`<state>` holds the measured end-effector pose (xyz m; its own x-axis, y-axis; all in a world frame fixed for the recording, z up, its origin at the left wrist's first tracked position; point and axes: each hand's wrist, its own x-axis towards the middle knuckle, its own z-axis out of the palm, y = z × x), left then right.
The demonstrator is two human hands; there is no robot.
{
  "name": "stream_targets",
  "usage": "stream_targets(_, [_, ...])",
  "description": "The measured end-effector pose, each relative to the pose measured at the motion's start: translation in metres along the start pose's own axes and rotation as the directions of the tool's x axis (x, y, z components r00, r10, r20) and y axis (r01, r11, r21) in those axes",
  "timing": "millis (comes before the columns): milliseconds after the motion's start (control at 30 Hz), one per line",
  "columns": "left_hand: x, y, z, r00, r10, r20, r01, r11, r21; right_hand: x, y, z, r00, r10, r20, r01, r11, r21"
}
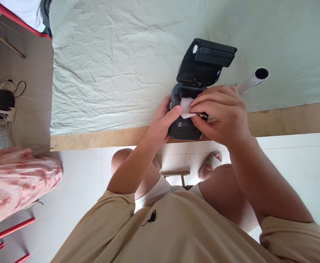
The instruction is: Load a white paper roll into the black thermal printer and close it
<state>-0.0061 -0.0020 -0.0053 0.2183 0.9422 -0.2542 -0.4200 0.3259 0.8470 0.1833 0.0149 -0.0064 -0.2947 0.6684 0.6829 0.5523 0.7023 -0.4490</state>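
A small dark label printer (187, 132) stands near the table's front edge with its black lid (200, 69) swung up and back. My left hand (162, 122) is closed round the printer's left side, its thumb resting by the edge of a white piece of paper (186, 106). That paper lies over the printer's open compartment. From the right, my right hand (223, 113) pinches the paper between thumb and fingers. My right fingers cover part of the compartment, so its inside is partly hidden. Just beyond my right hand is a white cylinder (251, 80) with a dark round end.
A creased pale green cloth (107, 69) covers the table, leaving a bare wooden edge (286, 118) at the front. Tangled cables (1, 102) lie at the left. Pink floral fabric (20, 182) and red bars (9, 231) are at the lower left.
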Motion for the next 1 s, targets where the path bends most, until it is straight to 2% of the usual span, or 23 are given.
stream_targets(67, [0.0, 0.0, -0.001, 1.0, 0.018, -0.011, -0.018, 1.0, 0.023, -0.001, -0.001, 0.001, 1.0, -0.03, -0.006, 0.03, 0.999, 0.022])
stream_targets(133, [0.001, -0.001, -0.002, 0.999, 0.026, -0.019, -0.025, 0.998, 0.053, -0.001, -0.001, 0.0, 0.997, -0.027, -0.07, 0.03, 0.999, 0.04])
stream_targets(233, [0.002, -0.002, -0.005, 1.0, 0.02, -0.014, -0.019, 0.996, 0.088, -0.001, 0.005, -0.005, 0.972, 0.08, -0.22, -0.085, 0.996, -0.014])
stream_targets(267, [0.002, -0.003, -0.006, 1.0, 0.016, -0.008, -0.016, 0.995, 0.098, -0.001, 0.008, -0.008, 0.965, 0.13, -0.227, -0.14, 0.99, -0.029])
stream_targets(333, [0.002, -0.002, -0.007, 1.0, 0.005, 0.003, -0.005, 0.993, 0.114, -0.003, 0.014, -0.01, 0.965, 0.213, -0.154, -0.214, 0.977, 0.01])
stream_targets(400, [0.001, -0.001, -0.007, 1.0, -0.011, -0.009, 0.012, 0.992, 0.122, -0.006, 0.019, -0.011, 0.965, 0.242, -0.106, -0.229, 0.967, 0.114])
stream_targets(467, [0.001, 0.0, -0.007, 0.999, -0.021, -0.027, 0.025, 0.992, 0.126, -0.01, 0.023, -0.008, 0.964, 0.221, -0.15, -0.191, 0.963, 0.187])
stream_targets(533, [0.0, 0.001, -0.008, 0.999, -0.029, -0.031, 0.033, 0.991, 0.127, -0.014, 0.024, -0.005, 0.968, 0.192, -0.163, -0.161, 0.969, 0.188])
stream_targets(633, [-0.001, 0.0, -0.008, 1.0, -0.018, -0.007, 0.018, 0.994, 0.108, -0.02, 0.025, 0.0, 0.982, 0.189, -0.004, -0.184, 0.964, 0.194])
stream_targets(733, [-0.001, -0.001, -0.007, 1.0, 0.01, 0.006, -0.01, 0.997, 0.074, -0.025, 0.029, 0.004, 0.951, 0.256, 0.171, -0.299, 0.902, 0.312])
stream_targets(800, [-0.001, -0.001, -0.004, 1.0, 0.022, -0.005, -0.022, 0.998, 0.065, -0.028, 0.033, 0.006, 0.93, 0.28, 0.239, -0.355, 0.854, 0.382])
stream_targets(1000, [0.0, -0.001, 0.004, 0.999, 0.051, -0.019, -0.05, 0.997, 0.058, -0.029, 0.044, 0.012, 0.93, 0.28, 0.237, -0.352, 0.865, 0.357])
